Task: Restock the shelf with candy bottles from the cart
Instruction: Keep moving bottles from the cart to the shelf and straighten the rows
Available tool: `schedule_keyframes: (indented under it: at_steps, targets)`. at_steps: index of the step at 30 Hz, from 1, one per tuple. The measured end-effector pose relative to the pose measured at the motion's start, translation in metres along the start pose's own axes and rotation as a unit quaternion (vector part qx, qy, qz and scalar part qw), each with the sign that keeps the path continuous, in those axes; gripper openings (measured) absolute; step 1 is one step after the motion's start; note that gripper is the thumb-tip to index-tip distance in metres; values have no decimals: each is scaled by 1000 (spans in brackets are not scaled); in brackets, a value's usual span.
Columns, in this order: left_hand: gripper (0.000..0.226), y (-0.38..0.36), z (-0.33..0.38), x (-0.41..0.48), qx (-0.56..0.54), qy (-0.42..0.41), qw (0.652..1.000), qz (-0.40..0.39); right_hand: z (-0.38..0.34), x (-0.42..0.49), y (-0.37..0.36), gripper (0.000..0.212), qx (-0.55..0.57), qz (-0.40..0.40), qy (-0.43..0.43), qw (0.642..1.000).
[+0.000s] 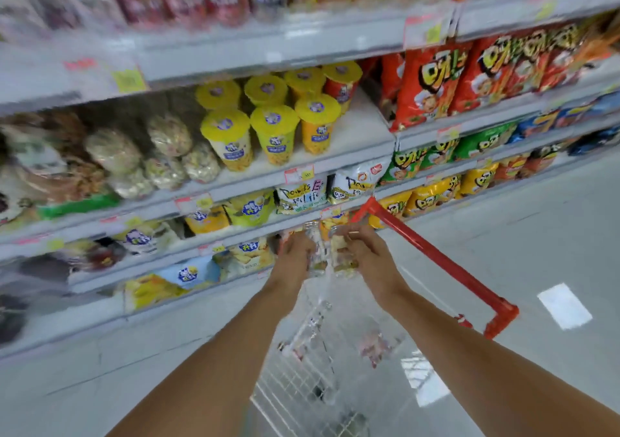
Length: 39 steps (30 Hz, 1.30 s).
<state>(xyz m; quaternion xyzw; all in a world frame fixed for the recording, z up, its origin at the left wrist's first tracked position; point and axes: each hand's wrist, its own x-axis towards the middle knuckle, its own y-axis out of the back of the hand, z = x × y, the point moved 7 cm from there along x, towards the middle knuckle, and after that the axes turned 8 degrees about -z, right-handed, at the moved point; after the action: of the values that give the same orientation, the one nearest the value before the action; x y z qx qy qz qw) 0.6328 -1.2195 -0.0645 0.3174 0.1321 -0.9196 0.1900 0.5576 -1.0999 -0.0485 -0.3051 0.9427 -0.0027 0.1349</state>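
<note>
Both arms reach forward over the wire cart [302, 379], and each hand is wrapped around its own clear candy bottle. The left hand [295, 255] grips the left bottle [315, 252] from its left side, fingers curled round the body, with the bottle's pale cap showing just above the knuckles. The right hand [364, 255] grips the right bottle [340, 255] from the right, its fingers folded over the upper part; yellowish contents show through the clear wall below the fingers. The two bottles stand roughly upright, side by side and close enough that they seem to touch, held between the hands above the cart's basket and just in front of the lower shelves [235, 235]. Motion blur hides the labels.

The cart's red handle [436, 255] runs diagonally to the right of the right wrist. Higher up on the shelving, well apart from the hands, sits a group of yellow-lidded snack cups [275, 134], with red snack bags [432, 84] to their right.
</note>
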Motion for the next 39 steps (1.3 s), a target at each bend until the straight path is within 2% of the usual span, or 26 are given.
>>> schedule_keyframes:
  at_steps: [2,7,11,13,15,22,28,32,39]
  targets:
    - [6,16,41,-23,-20,-54,998,28,-44,5,-22,24,-30,-20,36,999]
    - [34,81,130,-75,-4,-152,985,83,-144,16,-96,11,-101,-88,123,983]
    - [41,145,190,-116,15,-224,967,123,-209,21,-162,20,-105,-126,168,972]
    - [41,176,216,-135,44,-255,956,140,-233,24,-192,36,-104,-136,173,970]
    - [31,204,234,-149,48,-262,951,158,-250,29,-218,47,-109,-142,179,968]
    - [44,284,265,-173,70,-307,920,232,-275,54,-286,44,-123,-168,172,963]
    - [49,326,279,-179,88,-329,896,284,-280,69,-315,38,-126,-153,198,960]
    - [55,341,291,-175,86,-331,892,294,-287,81,-324,37,-140,-131,230,954]
    - [55,347,310,-166,155,-347,875,301,-295,92,-333,37,-162,-110,255,947]
